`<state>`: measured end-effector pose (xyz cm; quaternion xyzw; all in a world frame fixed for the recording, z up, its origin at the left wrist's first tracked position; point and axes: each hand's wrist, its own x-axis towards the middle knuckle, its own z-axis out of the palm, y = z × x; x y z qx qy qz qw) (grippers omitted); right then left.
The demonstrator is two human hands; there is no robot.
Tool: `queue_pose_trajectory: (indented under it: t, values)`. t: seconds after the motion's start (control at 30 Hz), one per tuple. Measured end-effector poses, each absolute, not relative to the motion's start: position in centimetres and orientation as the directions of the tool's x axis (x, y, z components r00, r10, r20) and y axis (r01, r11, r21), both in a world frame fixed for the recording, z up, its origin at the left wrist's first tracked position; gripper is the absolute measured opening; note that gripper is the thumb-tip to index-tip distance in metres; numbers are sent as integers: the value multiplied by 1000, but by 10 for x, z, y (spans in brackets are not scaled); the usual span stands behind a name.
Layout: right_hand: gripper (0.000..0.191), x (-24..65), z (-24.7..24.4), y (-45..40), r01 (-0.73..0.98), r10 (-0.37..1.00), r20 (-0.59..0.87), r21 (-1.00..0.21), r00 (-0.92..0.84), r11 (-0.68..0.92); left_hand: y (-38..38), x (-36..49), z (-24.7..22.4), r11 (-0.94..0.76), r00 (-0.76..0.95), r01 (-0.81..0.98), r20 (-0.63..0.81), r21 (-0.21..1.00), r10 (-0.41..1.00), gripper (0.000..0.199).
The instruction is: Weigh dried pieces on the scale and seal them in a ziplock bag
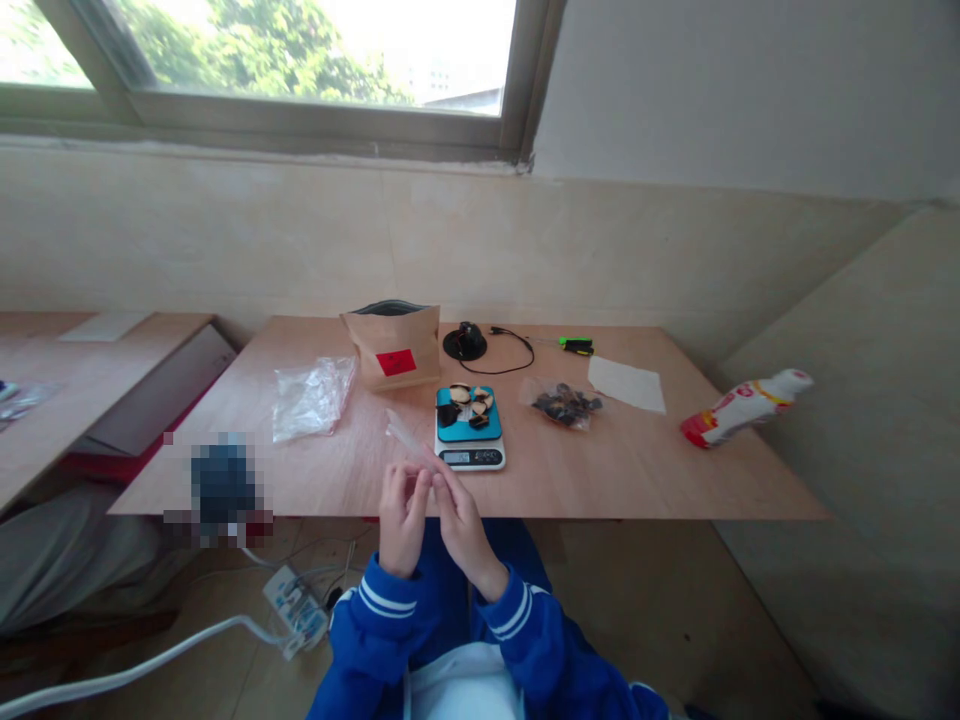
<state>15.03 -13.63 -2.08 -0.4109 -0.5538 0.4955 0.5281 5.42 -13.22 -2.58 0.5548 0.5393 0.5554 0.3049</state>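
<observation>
A plywood tabletop (pixel 645 480) runs beneath a window (pixel 300 60), carrying a brown paper bag (pixel 394 345) and a digital scale (pixel 470 455) loaded with dark and pale pieces (pixel 469 405). At its near edge, a person's right hand (pixel 461 530) pinches a narrow clear plastic strip (pixel 409 438), the grip closed on the strip's lower end. The strip's long axis slants up and left, ending just left of the scale. The left hand (pixel 403 520) curls just beside it, its hold impossible to tell.
</observation>
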Motion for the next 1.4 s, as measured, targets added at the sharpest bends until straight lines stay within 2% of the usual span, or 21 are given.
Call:
queue_pose_trajectory:
  t: [0.23, 0.43, 0.67, 0.77, 0.97, 1.07, 1.3, 1.4]
  values:
    - [47, 153, -20, -136, -61, 962, 214, -977, -168, 207, -131, 54, -18, -191, -224, 380, 290, 905, 930, 27]
    - [47, 153, -16, -135, -96, 962, 212, -976, -170, 198, -130, 51, -11, -151, -154, 293, 202, 944, 967, 30]
    - [41, 158, -15, -132, -48, 967, 201, -979, -155, 196, -130, 52, -7, -63, -180, 265, 114, 962, 977, 34]
    - [39, 160, -15, -131, -36, 968, 209, -978, -139, 206, -130, 53, -6, -80, -163, 276, 129, 958, 978, 32]
    - [34, 165, -13, -126, -116, 976, 164, -982, -146, 147, -128, 52, -6, -136, -108, 299, 175, 944, 979, 29]
    - [29, 167, -10, -124, -91, 982, 158, -985, -107, 149, -127, 51, -5, -167, -76, 311, 199, 936, 977, 29]
    - [30, 170, -7, -119, -77, 980, 170, -984, -107, 162, -125, 51, -2, -201, -20, 312, 218, 929, 976, 28]
    - [29, 170, -6, -118, -39, 985, 172, -985, -31, 171, -125, 51, -2, -226, -21, 334, 247, 915, 969, 27]
